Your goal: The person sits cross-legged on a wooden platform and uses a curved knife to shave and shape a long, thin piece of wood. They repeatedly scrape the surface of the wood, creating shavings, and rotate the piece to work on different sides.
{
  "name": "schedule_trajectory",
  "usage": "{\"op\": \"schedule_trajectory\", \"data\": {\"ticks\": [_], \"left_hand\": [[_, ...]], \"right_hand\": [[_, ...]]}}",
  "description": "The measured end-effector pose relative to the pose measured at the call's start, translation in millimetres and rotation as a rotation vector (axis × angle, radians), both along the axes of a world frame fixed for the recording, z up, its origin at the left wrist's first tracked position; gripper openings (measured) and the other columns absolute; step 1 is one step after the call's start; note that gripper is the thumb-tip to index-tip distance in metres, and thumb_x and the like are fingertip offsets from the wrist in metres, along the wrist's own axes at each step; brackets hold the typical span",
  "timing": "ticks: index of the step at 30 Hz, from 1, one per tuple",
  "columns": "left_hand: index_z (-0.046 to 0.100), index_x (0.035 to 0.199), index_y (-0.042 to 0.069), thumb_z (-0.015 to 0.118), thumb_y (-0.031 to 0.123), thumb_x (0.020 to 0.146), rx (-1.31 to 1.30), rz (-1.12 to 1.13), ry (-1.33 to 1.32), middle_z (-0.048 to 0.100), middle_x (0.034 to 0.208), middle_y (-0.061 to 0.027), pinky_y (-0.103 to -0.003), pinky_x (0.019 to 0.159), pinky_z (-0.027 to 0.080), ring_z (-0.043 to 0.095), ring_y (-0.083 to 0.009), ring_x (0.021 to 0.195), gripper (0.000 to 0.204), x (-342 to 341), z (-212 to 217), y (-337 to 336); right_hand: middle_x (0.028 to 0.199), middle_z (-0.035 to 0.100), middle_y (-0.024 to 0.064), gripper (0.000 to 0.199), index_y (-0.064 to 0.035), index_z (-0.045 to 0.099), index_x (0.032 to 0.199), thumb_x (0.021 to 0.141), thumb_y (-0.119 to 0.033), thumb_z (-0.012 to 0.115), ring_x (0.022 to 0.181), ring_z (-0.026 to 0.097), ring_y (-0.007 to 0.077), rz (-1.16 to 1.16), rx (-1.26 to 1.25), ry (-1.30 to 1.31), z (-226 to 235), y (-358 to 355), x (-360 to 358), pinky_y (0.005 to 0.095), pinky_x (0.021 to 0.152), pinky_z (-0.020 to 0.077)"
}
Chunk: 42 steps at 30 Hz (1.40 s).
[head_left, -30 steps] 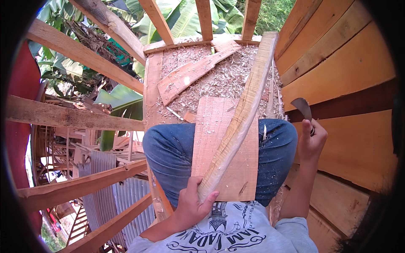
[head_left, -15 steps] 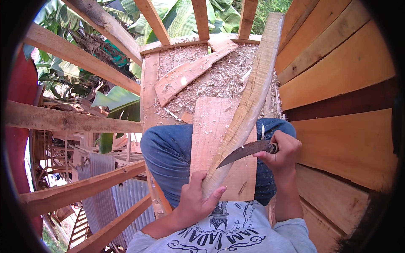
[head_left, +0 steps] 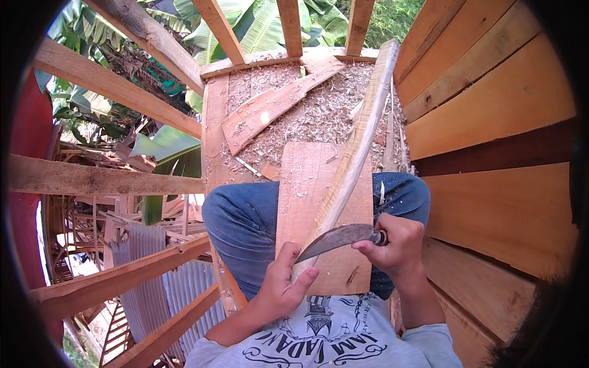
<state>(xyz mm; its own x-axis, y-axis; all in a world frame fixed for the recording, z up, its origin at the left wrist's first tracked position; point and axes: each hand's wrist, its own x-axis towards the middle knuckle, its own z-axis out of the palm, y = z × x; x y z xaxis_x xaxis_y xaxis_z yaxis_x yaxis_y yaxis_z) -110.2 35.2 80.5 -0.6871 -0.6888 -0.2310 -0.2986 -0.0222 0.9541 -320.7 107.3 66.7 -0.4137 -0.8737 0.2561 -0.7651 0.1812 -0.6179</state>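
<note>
A long, pale wooden stick [head_left: 359, 138] runs from my lap up toward the far edge of the platform. My left hand [head_left: 282, 288] grips its near end. My right hand [head_left: 399, 245] holds a curved knife [head_left: 337, 238] by the handle, with the blade lying across the stick's near end just above my left thumb. Under the stick, a flat wooden board [head_left: 310, 184] rests across my knees in blue jeans [head_left: 242, 224].
Wood shavings [head_left: 319, 116] cover the plank floor ahead, where a loose board scrap [head_left: 270, 110] lies. A plank wall [head_left: 491, 141] rises at my right. Open timber framing [head_left: 104, 178] at my left looks down on corrugated sheets [head_left: 159, 288] and banana leaves.
My right hand came in from the raised position by the wall and brought the knife down onto the stick's near end. My left hand kept its grip.
</note>
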Motion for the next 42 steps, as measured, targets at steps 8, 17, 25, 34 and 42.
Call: {"op": "schedule_trajectory", "data": {"ticks": [8,17,25,34,42], "left_hand": [[0.046,0.107,-0.001,0.056,0.025,0.090,0.213,-0.111,-0.045,0.054,0.076,-0.0084,-0.027,0.065,0.043,0.053,-0.0131,0.071,0.031,7,12,12],[0.045,0.106,-0.001,0.056,0.026,0.091,0.211,0.026,0.036,0.055,0.074,-0.0085,-0.027,0.063,0.042,0.052,-0.0110,0.070,0.033,12,-2,6],[0.044,0.103,-0.001,0.057,0.028,0.090,0.074,-0.023,-0.021,0.056,0.074,-0.0136,-0.029,0.061,0.044,0.055,-0.0132,0.069,0.034,3,17,10],[0.042,0.102,-0.001,0.056,0.026,0.090,0.166,-0.042,-0.039,0.052,0.070,-0.0130,-0.030,0.058,0.042,0.052,-0.0156,0.064,0.032,9,18,16],[0.040,0.109,0.002,0.049,0.036,0.094,0.416,0.011,0.091,0.045,0.065,-0.0036,-0.018,0.040,0.032,0.039,-0.0055,0.045,0.039,26,-13,20]], "right_hand": [[0.044,0.033,0.0081,0.070,-0.0034,0.042,0.053,0.070,-0.068,0.064,0.039,0.037,0.0234,-0.340,-0.062,-0.054,-11,-8,-59,0.0340,0.040,0.0322],[0.042,0.040,0.0065,0.069,-0.0055,0.044,0.051,0.066,-0.069,0.066,0.037,0.047,0.0250,-0.001,0.045,0.011,-5,3,6,0.0341,0.038,0.0348],[0.042,0.034,0.0040,0.073,-0.0094,0.035,0.048,0.054,-0.075,0.067,0.036,0.042,0.0213,-0.080,-0.121,0.214,-11,-9,-21,0.0319,0.037,0.0319],[0.044,0.028,0.0028,0.075,-0.0060,0.033,0.051,0.065,-0.073,0.063,0.038,0.036,0.0167,-0.116,-0.182,0.167,-11,-15,-21,0.0325,0.040,0.0288],[0.048,0.029,0.0026,0.069,-0.0013,0.037,0.057,0.081,-0.062,0.056,0.049,0.030,0.0107,-0.388,-0.119,-0.258,12,7,-75,0.0330,0.044,0.0258]]}}
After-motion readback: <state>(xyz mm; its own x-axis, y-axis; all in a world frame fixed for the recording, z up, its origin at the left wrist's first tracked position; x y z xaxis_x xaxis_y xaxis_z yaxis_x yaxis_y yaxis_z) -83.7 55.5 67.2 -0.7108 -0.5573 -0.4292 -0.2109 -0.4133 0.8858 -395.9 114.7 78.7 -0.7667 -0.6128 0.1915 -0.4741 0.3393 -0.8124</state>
